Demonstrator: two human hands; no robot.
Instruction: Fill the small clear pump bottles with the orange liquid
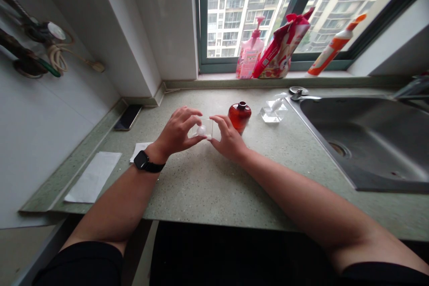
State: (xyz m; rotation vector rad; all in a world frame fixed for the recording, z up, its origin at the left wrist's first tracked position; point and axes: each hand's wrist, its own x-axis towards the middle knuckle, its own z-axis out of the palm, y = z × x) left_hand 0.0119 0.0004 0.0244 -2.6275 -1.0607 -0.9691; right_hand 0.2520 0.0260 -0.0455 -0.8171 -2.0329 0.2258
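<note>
A clear box [208,127] with a white ball [201,130] inside is pinched between both hands, low over the bench [208,183]. The left hand [177,133] has a narrow grip on one end with thumb and fingers, and the right hand [228,139] grips the other. I cannot tell whether the box is open. Just beyond the right grip stands a red bottle [239,116], its neck uncapped. Farther right of that grip a clear pump [275,107] lies apart, not yet fitted.

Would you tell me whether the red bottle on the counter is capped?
Uncapped: the red bottle shows a bare open neck, nothing on top.
</note>
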